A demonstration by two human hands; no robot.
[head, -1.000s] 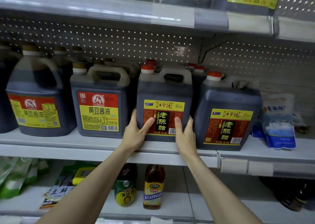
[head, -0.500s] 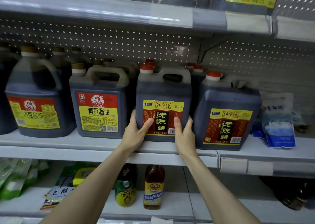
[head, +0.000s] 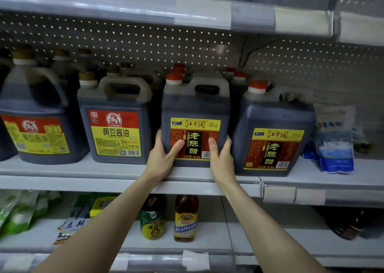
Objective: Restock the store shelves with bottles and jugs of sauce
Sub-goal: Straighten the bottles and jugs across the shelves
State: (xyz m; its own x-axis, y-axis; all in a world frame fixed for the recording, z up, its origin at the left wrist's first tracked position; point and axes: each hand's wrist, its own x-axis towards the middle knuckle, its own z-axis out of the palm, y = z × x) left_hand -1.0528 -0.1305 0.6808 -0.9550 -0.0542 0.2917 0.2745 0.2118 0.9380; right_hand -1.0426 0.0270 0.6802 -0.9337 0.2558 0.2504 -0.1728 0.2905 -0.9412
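A dark vinegar jug point(head: 195, 110) with a red cap and a yellow-and-red label stands upright on the middle shelf point(head: 116, 169). My left hand point(head: 163, 158) grips its lower left corner, thumb across the label. My right hand point(head: 221, 158) grips its lower right corner the same way. A matching vinegar jug point(head: 274, 131) stands just to its right, turned slightly. Two soy sauce jugs point(head: 116, 127) point(head: 35, 123) with brown caps stand to the left. More red-capped jugs sit behind the held one.
Blue-and-white bags point(head: 334, 139) lie at the shelf's right end. Below, two small bottles point(head: 185, 218) point(head: 152, 220) stand on the lower shelf point(head: 207, 237), with green packets point(head: 18, 210) at the left and a dark jug point(head: 351, 222) at the right. An upper shelf point(head: 145, 8) hangs overhead.
Both hands keep their grip on the vinegar jug; jug and hands show almost no shift on the shelf.
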